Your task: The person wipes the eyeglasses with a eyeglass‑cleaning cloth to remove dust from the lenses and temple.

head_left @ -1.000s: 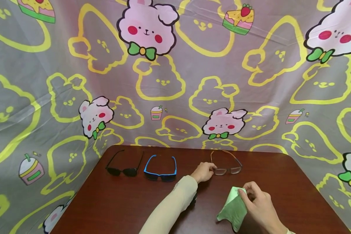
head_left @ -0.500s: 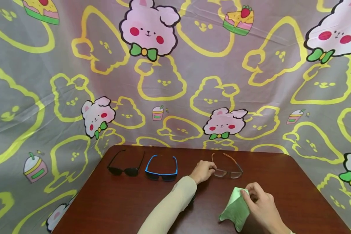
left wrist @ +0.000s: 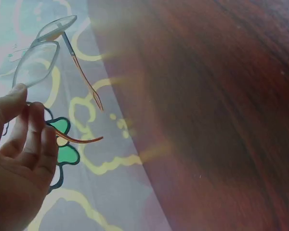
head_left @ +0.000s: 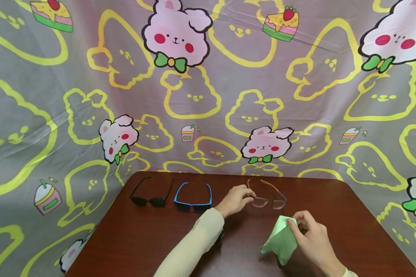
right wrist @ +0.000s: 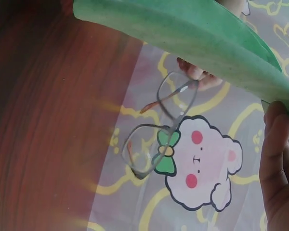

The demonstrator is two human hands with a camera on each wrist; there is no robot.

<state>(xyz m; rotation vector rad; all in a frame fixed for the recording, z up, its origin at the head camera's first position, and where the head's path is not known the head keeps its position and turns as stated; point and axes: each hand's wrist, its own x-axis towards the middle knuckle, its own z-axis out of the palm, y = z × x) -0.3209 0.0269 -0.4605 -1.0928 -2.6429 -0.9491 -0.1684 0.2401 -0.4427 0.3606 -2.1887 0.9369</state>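
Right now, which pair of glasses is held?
The clear-lensed, orange-templed pair, pinched by the left hand. The black pair and blue-framed pair have dark lenses and are unheld.

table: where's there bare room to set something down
In the head view, the table is bare at front left, between both sunglasses and the left sleeve, and at right, between the right hand and its right edge. It's crowded right of centre: the left hand holds clear glasses, the right a green cloth.
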